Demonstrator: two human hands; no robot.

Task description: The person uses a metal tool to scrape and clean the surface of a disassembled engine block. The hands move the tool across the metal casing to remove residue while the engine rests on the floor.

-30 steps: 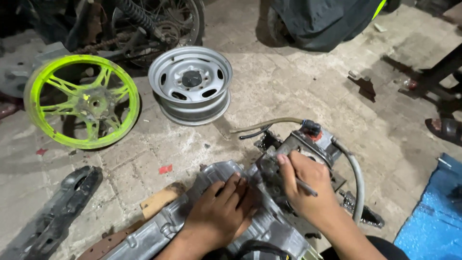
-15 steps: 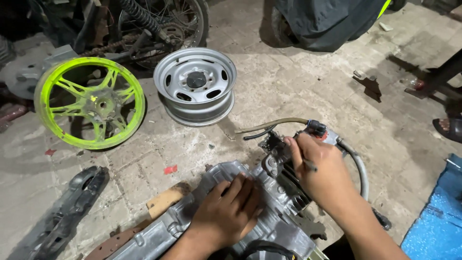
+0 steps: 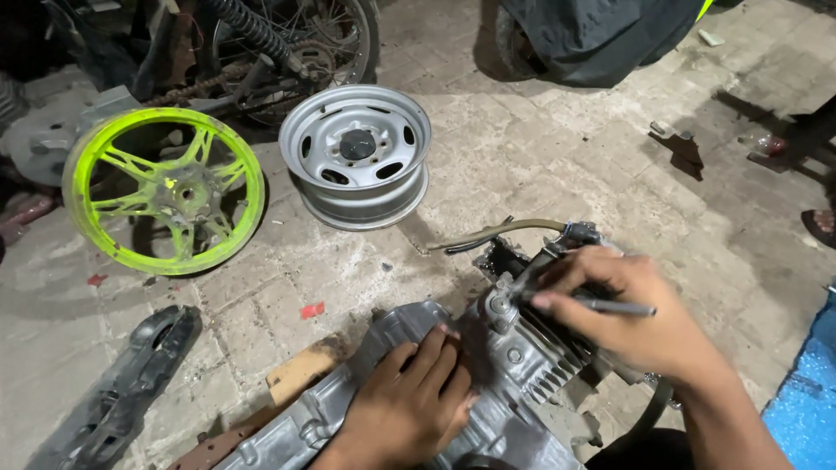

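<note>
My left hand [image 3: 409, 400] presses flat on the engine [image 3: 488, 374], lying lower-left to upper-right; right hand [image 3: 636, 313] pinches a thin tool [image 3: 623, 306], tip hidden.

Engine [image 3: 488, 383] btm cut off; right grip [image 3: 636, 318] hides cyl head.

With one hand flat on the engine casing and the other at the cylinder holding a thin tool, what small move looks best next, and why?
Probably seat the thin dark metal tool on the fitting: the right hand grips it at the finned grey cylinder, while the left hand lies flat on the grey metal engine casing, apparently steadying it.
</note>
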